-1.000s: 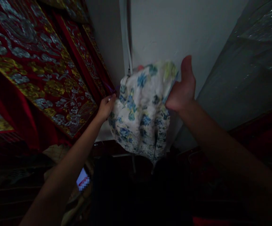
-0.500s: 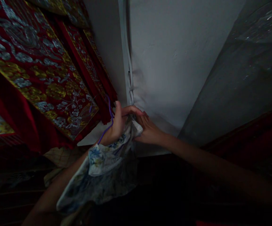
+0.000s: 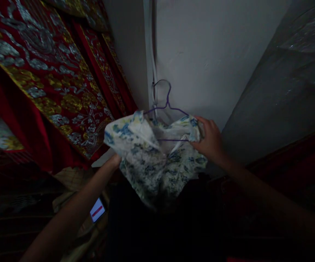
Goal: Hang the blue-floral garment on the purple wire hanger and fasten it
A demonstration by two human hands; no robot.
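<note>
A white shirt [image 3: 146,160] with a blue and yellow floral print is spread on a purple hanger [image 3: 171,105]. The hanger's hook points up, its tip at the white cable on the wall; whether it hangs there I cannot tell. My right hand [image 3: 210,140] grips the shirt's shoulder at the hanger's right end, thumb in front. On the other side, my left hand [image 3: 116,160] goes behind the shirt's left shoulder. Only its wrist edge shows, and its fingers are hidden by the cloth.
Red cloth [image 3: 64,83] embroidered in silver and gold hangs at the left. A white cable [image 3: 153,62] runs down the pale wall [image 3: 201,65]. Clear plastic sheeting [image 3: 283,83] covers the right side. A lit phone [image 3: 96,210] lies below my left forearm.
My hands were close together, with the shirt bunched and the purple hanger's edge along my left arm. Now they are apart, and the shirt is spread over the hanger with its hook raised.
</note>
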